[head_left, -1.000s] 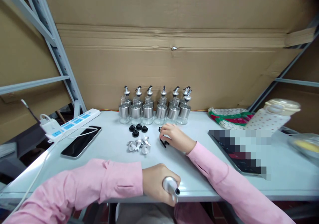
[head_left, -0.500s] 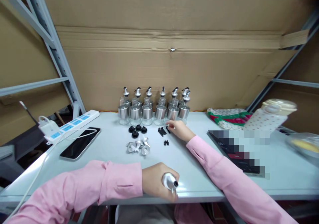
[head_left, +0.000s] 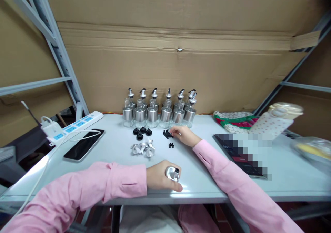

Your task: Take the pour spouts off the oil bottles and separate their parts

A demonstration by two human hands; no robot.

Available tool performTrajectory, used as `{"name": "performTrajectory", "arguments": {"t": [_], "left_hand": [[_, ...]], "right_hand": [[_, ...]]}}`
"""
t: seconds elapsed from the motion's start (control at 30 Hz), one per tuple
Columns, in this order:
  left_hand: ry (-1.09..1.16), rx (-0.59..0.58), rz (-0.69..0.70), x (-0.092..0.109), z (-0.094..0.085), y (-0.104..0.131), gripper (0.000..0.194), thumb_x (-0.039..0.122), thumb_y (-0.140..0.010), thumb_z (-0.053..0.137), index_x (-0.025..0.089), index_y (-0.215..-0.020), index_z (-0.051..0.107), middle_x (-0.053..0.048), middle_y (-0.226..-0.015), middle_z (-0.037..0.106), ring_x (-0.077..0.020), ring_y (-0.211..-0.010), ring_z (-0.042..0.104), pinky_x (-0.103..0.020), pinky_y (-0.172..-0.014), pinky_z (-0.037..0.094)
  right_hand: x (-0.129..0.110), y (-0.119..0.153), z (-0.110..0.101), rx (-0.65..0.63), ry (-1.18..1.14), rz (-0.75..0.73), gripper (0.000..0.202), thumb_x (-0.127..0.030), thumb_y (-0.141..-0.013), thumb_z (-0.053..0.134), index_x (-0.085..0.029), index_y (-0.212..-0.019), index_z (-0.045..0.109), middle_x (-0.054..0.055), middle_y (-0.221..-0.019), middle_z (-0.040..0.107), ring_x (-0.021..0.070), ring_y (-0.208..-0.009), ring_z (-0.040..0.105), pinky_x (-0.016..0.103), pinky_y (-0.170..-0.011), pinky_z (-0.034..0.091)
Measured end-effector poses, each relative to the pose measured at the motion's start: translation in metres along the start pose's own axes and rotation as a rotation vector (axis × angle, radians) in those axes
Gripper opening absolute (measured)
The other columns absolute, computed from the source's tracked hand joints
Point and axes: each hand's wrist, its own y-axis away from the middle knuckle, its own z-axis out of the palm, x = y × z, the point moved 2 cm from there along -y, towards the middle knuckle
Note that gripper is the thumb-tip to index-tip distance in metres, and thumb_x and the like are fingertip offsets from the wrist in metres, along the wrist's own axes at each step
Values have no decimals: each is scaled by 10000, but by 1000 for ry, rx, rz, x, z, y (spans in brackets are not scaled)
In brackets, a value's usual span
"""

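Note:
My left hand (head_left: 161,175) is wrapped round a silver pourer top (head_left: 171,173) near the table's front edge, its dark-tipped spout facing up. Farther back, my right hand (head_left: 184,135) has its fingertips pressed together at the small black strips (head_left: 167,134); whatever they pinch is too small to make out. Two or so tiny black caps (head_left: 171,145) lie just in front of the strips. Left of these are several black round stoppers (head_left: 139,136), and nearer me several silver pourer pieces (head_left: 149,152).
Glass bottles with metal sleeves (head_left: 140,115) stand in rows at the back, some with pourers. A phone (head_left: 84,146) and power strip (head_left: 77,124) lie left. A tablet (head_left: 236,157), cloth (head_left: 232,119) and dotted white container (head_left: 271,124) are right.
My left hand has moved slightly up and away from the front edge with the pourer top, which now sits more upright. My right hand has shifted slightly left over the black strips.

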Motion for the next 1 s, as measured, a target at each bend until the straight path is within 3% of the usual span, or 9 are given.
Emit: {"name": "performTrajectory", "arguments": {"t": [0.33,1.0], "left_hand": [[161,-11,9,-6,-3,-1,349,364,-637,706,143,-578,442,76,-394,435,-31,-372,350,-178,-415,252],[276,20,33,-4,-3,-6,430,472,-611,712,148,-574,432,83,-389,416,-52,-355,406,-205,-412,282]], "right_hand": [[-1,1,2,2,124,-70,252,-80,-831,407,-130,-888,647,102,-882,639,180,-822,594,330,-781,471],[-3,1,11,-79,129,-155,344,-45,-797,394,-145,-1005,649,112,-1000,619,189,-942,578,371,-868,470]]}}
